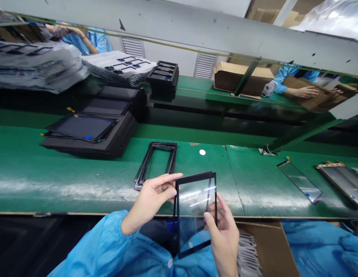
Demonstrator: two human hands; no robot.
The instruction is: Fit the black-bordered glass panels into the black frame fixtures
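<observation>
A see-through tablet screen panel (196, 215) with a black border is held up, slightly tilted, in front of my body. My right hand (225, 232) grips its right edge, thumb on the front and fingers behind. At the top left corner, my left hand (156, 198) pinches the panel's edge between thumb and fingers. A thin black edge shows just behind the panel's left side, perhaps a frame; most of it is hidden. Just beyond my left hand, several black rectangular frames (172, 159) lie loosely stacked on the green bench (109, 177).
Dark screens (83, 126) lie on a black foam stack (115, 144) at left. Single glass panel (300, 181) and more panels (340, 179) lie at right. A metal post (300, 134) and overhead beam (179, 23) cross ahead. Co-workers' hands (306, 92) work beyond; a cardboard box (271, 246) stands below.
</observation>
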